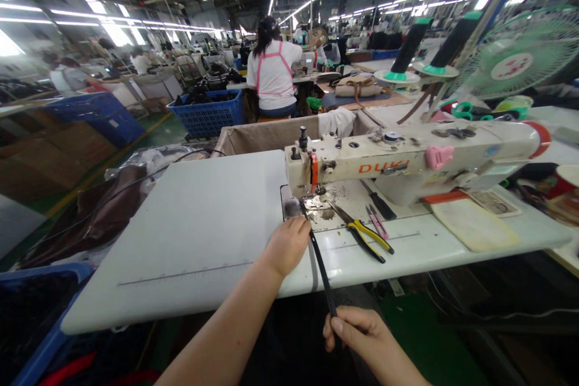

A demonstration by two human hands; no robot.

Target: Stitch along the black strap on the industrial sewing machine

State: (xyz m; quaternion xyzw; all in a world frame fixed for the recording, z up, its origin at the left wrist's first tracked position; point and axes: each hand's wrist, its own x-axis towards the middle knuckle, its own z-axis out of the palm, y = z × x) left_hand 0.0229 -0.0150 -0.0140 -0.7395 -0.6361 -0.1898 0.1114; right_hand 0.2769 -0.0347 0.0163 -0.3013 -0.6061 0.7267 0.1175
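Note:
A narrow black strap (322, 265) runs from under the needle area of the white sewing machine (344, 163) down past the table's front edge. My left hand (289, 244) lies beside the needle plate, its fingers pressed together on the strap's upper end. Below the table edge, my right hand (357, 335) pinches the strap between thumb and fingers. Just right of the needle lie yellow-and-black pliers (362, 232), pink thread snips (377, 221) and a black-handled tool (382, 205).
The white table (212, 211) spreads left of the machine. A pale cloth pad (470, 223) lies on its right part. Thread cones (409, 48) and a green fan (511, 66) stand behind. Blue baskets (210, 113) and a seated person (274, 75) are farther off.

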